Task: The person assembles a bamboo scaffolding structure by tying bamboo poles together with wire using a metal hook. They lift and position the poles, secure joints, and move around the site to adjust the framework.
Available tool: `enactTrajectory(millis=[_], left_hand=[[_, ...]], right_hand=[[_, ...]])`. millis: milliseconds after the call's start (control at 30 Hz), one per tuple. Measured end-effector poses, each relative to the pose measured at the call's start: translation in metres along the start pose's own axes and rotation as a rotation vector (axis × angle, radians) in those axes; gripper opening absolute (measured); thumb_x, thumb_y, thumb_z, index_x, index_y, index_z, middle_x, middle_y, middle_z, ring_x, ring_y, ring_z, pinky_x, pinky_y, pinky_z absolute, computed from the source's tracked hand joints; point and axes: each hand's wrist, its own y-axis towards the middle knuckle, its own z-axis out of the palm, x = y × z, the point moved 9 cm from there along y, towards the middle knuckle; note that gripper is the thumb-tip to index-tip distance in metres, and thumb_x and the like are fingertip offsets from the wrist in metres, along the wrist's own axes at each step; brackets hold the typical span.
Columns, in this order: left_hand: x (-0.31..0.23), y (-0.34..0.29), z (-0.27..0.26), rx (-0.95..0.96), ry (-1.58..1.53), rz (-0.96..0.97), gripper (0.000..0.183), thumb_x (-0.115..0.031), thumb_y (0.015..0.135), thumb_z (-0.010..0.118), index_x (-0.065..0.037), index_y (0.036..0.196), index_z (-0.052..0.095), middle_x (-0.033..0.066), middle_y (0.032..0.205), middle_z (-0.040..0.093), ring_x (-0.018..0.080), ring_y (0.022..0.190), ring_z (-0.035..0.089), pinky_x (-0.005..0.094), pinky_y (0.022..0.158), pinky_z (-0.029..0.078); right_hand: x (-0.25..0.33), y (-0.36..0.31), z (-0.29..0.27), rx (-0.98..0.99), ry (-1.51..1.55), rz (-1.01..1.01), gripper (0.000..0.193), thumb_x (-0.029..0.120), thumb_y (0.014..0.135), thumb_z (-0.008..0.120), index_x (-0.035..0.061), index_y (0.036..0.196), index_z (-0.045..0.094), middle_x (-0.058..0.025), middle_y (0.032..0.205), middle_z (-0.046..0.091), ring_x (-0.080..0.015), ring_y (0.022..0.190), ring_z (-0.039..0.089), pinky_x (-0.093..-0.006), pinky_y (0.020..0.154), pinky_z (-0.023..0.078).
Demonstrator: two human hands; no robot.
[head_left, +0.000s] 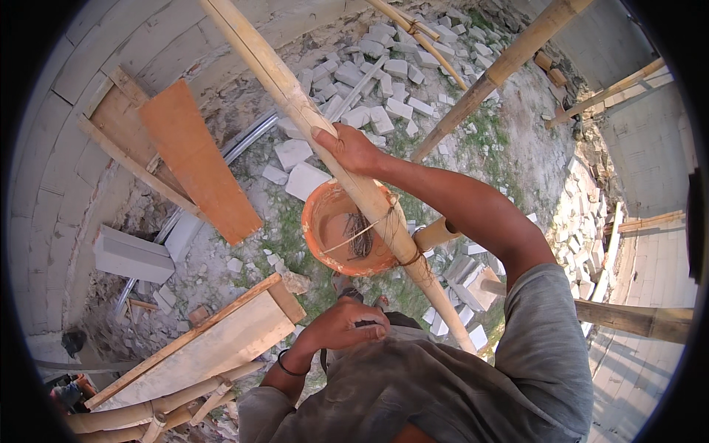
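My right hand (347,150) is wrapped around a slanting bamboo pole (303,111) that crosses in front of me. Below that hand, partly behind the pole, is an orange bucket (314,232) with a bundle of thin wire (360,238) inside. Whether the bucket hangs or stands, I cannot tell. Wire ties bind the pole to a crossing bamboo piece (436,234) beside the bucket. My left hand (346,325) is at my waist with its fingers curled in. What it holds, if anything, is hidden.
Broken white blocks (362,77) litter the ground ahead. Another bamboo pole (509,63) slants at the right, and a horizontal one (635,319) runs beside me. Wooden panels (196,159) lean at the left, one a lower board (199,347). Block walls (59,162) enclose the area.
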Motion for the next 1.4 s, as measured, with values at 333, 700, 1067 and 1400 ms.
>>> enactTrajectory(millis=[333,700,1067,1400], left_hand=[[0.074,0.053,-0.089,-0.741,0.006,-0.145,0.047,-0.025,0.082,0.071,0.005,0.113,0.052,0.0140,0.099,0.066,0.0179,0.091,0.064,0.0332,0.078,0.050],[0.091,0.052,-0.104,-0.623,-0.146,-0.184,0.046,-0.016,0.078,0.075,0.005,0.113,0.057,0.0095,0.106,0.063,0.0172,0.099,0.060,0.0312,0.088,0.048],[0.055,0.049,-0.143,-0.798,0.109,-0.203,0.049,-0.021,0.074,0.073,0.005,0.113,0.058,0.0124,0.102,0.064,0.0192,0.093,0.062,0.0302,0.083,0.049],[-0.046,0.032,-0.203,-1.327,0.745,-0.154,0.030,-0.020,0.071,0.076,0.000,0.081,0.056,0.0141,0.067,0.060,0.0214,0.056,0.056,0.0372,0.055,0.045]], right_hand=[[-0.002,-0.019,0.056,0.066,-0.110,0.027,0.080,0.066,0.084,0.046,-0.0099,0.107,0.053,-0.0304,0.096,0.062,-0.0405,0.092,0.063,-0.0450,0.080,0.048],[-0.050,-0.133,-0.096,-0.103,0.055,-0.117,0.040,0.034,0.099,0.043,0.0017,0.120,0.051,-0.0097,0.108,0.060,-0.0195,0.105,0.056,-0.0308,0.091,0.043],[-0.223,-0.317,0.049,0.061,-0.202,0.285,0.068,0.042,0.065,0.076,0.0032,0.116,0.052,-0.0230,0.099,0.064,-0.0390,0.095,0.062,-0.0456,0.082,0.048],[-0.194,-0.333,-0.009,-0.205,-0.417,0.431,0.046,0.034,0.059,0.073,0.0045,0.092,0.060,-0.0205,0.076,0.066,-0.0376,0.073,0.065,-0.0464,0.068,0.051]])
